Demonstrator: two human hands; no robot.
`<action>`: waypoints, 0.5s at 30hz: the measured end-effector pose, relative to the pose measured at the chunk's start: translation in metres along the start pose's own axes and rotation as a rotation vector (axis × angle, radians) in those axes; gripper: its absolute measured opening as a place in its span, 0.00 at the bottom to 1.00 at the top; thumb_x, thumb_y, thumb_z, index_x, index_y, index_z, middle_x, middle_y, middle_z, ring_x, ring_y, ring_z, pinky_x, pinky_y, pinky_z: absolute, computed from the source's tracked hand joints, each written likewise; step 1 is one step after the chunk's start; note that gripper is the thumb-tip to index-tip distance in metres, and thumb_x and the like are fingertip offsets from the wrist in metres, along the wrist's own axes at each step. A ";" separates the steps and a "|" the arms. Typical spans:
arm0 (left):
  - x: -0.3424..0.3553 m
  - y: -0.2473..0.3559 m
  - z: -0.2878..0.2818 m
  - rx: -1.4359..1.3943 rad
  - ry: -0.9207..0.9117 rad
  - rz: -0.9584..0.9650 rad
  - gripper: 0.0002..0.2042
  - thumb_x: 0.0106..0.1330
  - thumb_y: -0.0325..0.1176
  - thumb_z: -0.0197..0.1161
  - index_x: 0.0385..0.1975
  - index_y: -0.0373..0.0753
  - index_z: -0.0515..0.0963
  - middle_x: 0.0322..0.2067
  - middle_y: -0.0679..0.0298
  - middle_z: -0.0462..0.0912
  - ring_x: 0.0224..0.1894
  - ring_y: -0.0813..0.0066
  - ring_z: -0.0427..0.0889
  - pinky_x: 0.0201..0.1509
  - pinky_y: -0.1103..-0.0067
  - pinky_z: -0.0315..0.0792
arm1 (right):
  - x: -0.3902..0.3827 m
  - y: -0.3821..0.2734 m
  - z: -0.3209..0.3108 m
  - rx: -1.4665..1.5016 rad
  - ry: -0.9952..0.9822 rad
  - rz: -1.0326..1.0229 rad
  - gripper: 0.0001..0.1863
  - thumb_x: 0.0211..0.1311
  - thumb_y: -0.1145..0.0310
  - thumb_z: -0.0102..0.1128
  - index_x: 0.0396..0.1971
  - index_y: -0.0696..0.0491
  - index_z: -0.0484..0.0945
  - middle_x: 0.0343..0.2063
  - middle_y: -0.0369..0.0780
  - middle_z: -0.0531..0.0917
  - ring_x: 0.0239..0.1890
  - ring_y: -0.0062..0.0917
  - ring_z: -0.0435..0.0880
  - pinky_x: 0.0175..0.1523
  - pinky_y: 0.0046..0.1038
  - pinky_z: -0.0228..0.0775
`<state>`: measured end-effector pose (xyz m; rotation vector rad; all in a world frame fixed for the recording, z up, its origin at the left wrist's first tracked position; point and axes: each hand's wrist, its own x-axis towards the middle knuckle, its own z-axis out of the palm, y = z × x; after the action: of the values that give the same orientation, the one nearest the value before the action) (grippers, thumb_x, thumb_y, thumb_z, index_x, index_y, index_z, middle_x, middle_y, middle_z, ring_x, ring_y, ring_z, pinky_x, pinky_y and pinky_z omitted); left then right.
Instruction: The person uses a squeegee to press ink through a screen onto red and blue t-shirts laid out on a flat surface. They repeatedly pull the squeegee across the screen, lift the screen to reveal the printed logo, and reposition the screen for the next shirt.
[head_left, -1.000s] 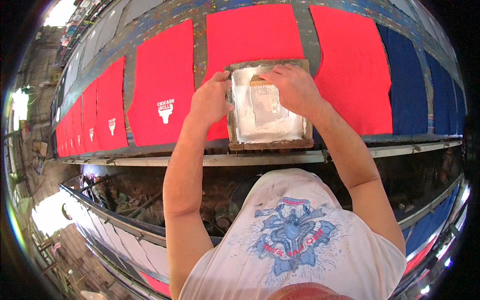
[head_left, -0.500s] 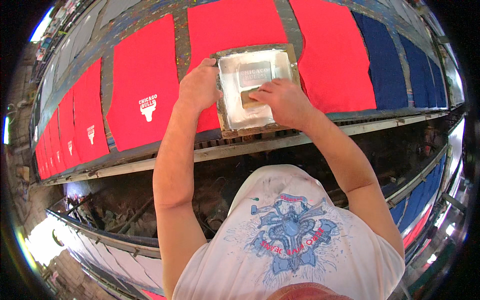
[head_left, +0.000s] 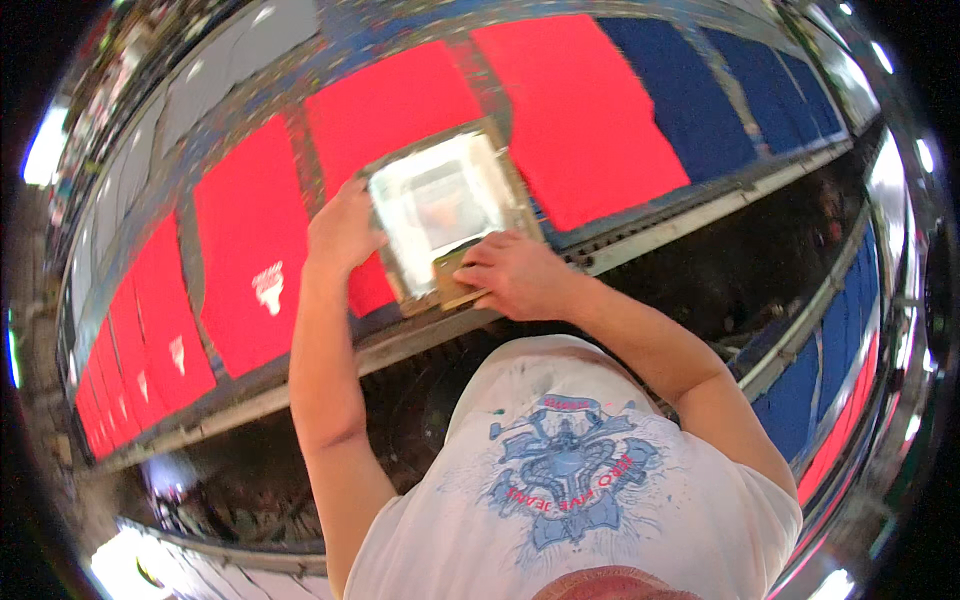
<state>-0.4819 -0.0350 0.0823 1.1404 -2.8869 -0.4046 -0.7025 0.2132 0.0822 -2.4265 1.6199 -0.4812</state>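
A silk-screen printing frame (head_left: 516, 183) with a wooden rim and white ink smeared over its mesh lies on a red fabric piece (head_left: 392, 95). My left hand (head_left: 343, 228) is closed round the frame's left side. In my right hand (head_left: 525, 275) is a small wooden-handled squeegee (head_left: 452, 268), gripped at the near end of the mesh; its blade edge is hidden. Through the mesh, the middle looks reddish and blurred. Left of the frame, another red fabric piece (head_left: 250, 210) carries a white printed emblem.
More red pieces with white prints (head_left: 170, 300) run along the long table to the left. A plain red piece (head_left: 575, 110) and navy pieces (head_left: 690, 100) lie to the right. Grey pieces (head_left: 235, 70) lie at the far side. A metal rail (head_left: 700, 215) borders the table's near edge.
The squeegee has come from the middle of the mesh to its near end with my right hand. My left hand stays on the frame. The whole view has turned and blurred somewhat.
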 end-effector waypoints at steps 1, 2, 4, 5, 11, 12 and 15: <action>-0.001 -0.001 0.000 -0.053 0.018 0.018 0.32 0.52 0.35 0.86 0.61 0.36 0.88 0.75 0.48 0.79 0.75 0.47 0.80 0.78 0.60 0.77 | -0.002 0.003 -0.001 0.042 -0.007 0.025 0.24 0.63 0.56 0.79 0.57 0.47 0.88 0.53 0.39 0.88 0.62 0.40 0.85 0.69 0.47 0.76; -0.003 -0.002 0.000 -0.099 0.036 0.039 0.34 0.52 0.35 0.87 0.62 0.36 0.87 0.75 0.46 0.79 0.75 0.46 0.79 0.78 0.60 0.77 | -0.010 0.010 -0.007 0.051 0.104 0.015 0.23 0.63 0.57 0.79 0.56 0.47 0.88 0.52 0.40 0.88 0.61 0.41 0.85 0.69 0.47 0.76; -0.005 -0.004 0.003 -0.129 0.072 0.030 0.36 0.52 0.32 0.88 0.65 0.32 0.85 0.74 0.46 0.80 0.76 0.46 0.79 0.80 0.61 0.75 | -0.027 0.025 -0.018 0.078 0.219 0.031 0.22 0.63 0.57 0.80 0.55 0.48 0.89 0.51 0.40 0.89 0.59 0.42 0.86 0.68 0.47 0.77; -0.006 -0.005 0.005 -0.205 0.074 0.024 0.35 0.52 0.32 0.88 0.64 0.32 0.86 0.75 0.47 0.79 0.76 0.47 0.78 0.80 0.62 0.75 | -0.037 0.039 -0.026 0.084 0.302 0.071 0.19 0.64 0.59 0.79 0.52 0.48 0.90 0.48 0.41 0.91 0.56 0.43 0.88 0.65 0.47 0.79; -0.020 0.011 0.005 -0.237 0.223 -0.038 0.27 0.59 0.27 0.83 0.60 0.31 0.87 0.71 0.46 0.83 0.73 0.47 0.81 0.78 0.63 0.76 | -0.142 0.152 -0.093 -0.163 0.457 0.500 0.10 0.66 0.67 0.76 0.46 0.51 0.92 0.42 0.45 0.92 0.52 0.47 0.89 0.60 0.47 0.82; -0.022 0.022 0.004 -0.167 0.284 -0.040 0.24 0.61 0.26 0.81 0.59 0.31 0.88 0.68 0.47 0.85 0.71 0.47 0.83 0.77 0.63 0.77 | -0.159 0.169 -0.102 -0.167 0.437 0.598 0.08 0.66 0.70 0.75 0.44 0.53 0.91 0.41 0.45 0.92 0.52 0.48 0.89 0.59 0.47 0.82; -0.014 0.076 0.002 -0.182 0.459 0.037 0.17 0.64 0.24 0.77 0.54 0.33 0.89 0.58 0.48 0.90 0.62 0.47 0.88 0.69 0.61 0.81 | -0.204 0.206 -0.123 -0.148 0.379 0.609 0.04 0.64 0.71 0.76 0.36 0.52 0.89 0.38 0.43 0.90 0.47 0.46 0.89 0.54 0.46 0.81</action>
<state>-0.5230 0.0281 0.1004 0.9944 -2.4167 -0.3421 -0.9971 0.3244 0.0958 -1.8438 2.4963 -0.7536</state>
